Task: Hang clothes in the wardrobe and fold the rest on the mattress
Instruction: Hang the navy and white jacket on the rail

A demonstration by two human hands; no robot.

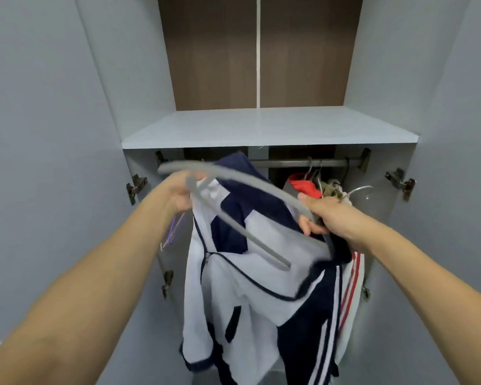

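A white-and-navy jacket (233,276) hangs in front of an open wardrobe, bunched at its collar in the left hand (179,194), with a grey hanger (233,215) lying across its upper part. The hanger's long axis runs on a slant from upper left, at the left hand, down to lower right, where the right hand (326,216) curls its fingers round the far end; the left grip is clamped on collar and hanger neck together, so far as the blur allows. The rail (297,163) sits above and behind the jacket, under a shelf (261,129), carrying other clothes (306,187) on its right stretch. Judged from this, the hanger arm must next go into the shoulder nearer the right hand.
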